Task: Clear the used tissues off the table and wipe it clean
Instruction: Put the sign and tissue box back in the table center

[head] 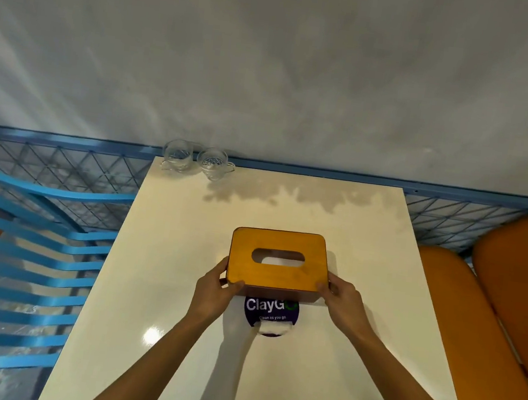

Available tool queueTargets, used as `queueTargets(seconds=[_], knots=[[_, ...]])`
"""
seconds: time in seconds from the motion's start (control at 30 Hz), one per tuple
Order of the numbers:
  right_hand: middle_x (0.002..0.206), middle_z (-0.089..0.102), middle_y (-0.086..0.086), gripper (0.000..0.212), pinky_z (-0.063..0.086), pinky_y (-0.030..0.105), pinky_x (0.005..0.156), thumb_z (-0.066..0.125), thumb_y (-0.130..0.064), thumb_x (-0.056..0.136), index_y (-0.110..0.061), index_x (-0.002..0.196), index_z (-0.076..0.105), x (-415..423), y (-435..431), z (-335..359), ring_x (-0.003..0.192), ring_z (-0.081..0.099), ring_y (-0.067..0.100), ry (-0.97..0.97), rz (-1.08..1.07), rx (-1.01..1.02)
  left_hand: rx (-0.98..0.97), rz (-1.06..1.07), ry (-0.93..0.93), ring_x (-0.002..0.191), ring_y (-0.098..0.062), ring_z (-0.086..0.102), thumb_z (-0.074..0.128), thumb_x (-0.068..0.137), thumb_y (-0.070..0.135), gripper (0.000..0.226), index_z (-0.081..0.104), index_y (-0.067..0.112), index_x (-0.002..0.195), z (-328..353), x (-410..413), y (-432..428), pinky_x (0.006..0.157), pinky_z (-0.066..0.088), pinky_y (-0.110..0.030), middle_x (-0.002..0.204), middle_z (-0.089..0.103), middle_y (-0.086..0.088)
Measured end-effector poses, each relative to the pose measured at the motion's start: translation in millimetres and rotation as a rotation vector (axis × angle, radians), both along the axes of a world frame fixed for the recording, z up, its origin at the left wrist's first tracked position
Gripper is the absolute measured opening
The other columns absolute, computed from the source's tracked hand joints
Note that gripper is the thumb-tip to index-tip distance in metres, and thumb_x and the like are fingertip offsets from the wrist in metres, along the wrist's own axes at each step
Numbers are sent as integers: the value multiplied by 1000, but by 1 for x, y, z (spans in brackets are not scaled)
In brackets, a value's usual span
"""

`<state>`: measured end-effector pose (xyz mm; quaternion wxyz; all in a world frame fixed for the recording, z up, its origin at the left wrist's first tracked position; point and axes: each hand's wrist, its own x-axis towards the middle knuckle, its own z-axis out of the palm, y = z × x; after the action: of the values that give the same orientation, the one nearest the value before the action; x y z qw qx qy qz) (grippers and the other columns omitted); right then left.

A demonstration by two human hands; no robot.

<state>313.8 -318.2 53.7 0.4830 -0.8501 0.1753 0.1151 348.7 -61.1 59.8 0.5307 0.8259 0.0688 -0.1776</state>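
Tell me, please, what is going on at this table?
A person holds a wooden tissue box by its near corners, left hand and right hand on either side, over a white table. A round blue sticker shows at the box's near side, a small white wad at its near edge. Two glass cups stand at the far edge.

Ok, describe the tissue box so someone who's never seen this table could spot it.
On the white table, just beyond the blue ClayGo sticker, the left hand and right hand grip the tissue box. It is the only orange-brown wooden thing, with an oval slot on top, unlike the two clear glass cups at the far left corner.
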Motion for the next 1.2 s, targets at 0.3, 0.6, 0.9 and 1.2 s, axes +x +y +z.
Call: queueTargets(seconds=[0.3, 0.6, 0.9, 1.2], knots=[[135, 57, 10, 45, 42, 32, 97, 57, -20, 96, -12, 139, 48, 10, -2, 0, 122, 54, 27, 30, -127, -49, 47, -11, 22, 114, -19, 59, 67, 89, 32, 59, 43, 22, 141, -20, 17, 25, 92, 51, -33, 139, 54, 1], [140, 47, 0, 50, 40, 35, 105, 65, -31, 90, -21, 137, 48, 187, 78, 22, 128, 43, 19, -227, 277, -308, 193, 62, -199, 103, -12, 58, 69, 88, 15, 55, 47, 20, 138, -5, 171, 90, 82, 45, -19, 130, 59, 0], [152, 25, 7, 106, 37, 43, 108, 81, -46, 70, -17, 151, 19, 355, 192, -10, 137, 29, 29, -217, 518, -444, 558, 51, -364, 132, -29, 41, 79, 78, 20, 77, 39, 22, 143, -28, 317, 123, 107, 40, -45, 147, 41, -6], [147, 31, 9, 112, 43, 47, 100, 85, -41, 62, -19, 149, 19, 398, 215, -46, 132, 35, 34, -174, 600, -550, 709, -63, -270, 140, -32, 25, 87, 67, 35, 103, 24, 28, 149, -64, 375, 139, 107, 37, -51, 156, 22, -3]])
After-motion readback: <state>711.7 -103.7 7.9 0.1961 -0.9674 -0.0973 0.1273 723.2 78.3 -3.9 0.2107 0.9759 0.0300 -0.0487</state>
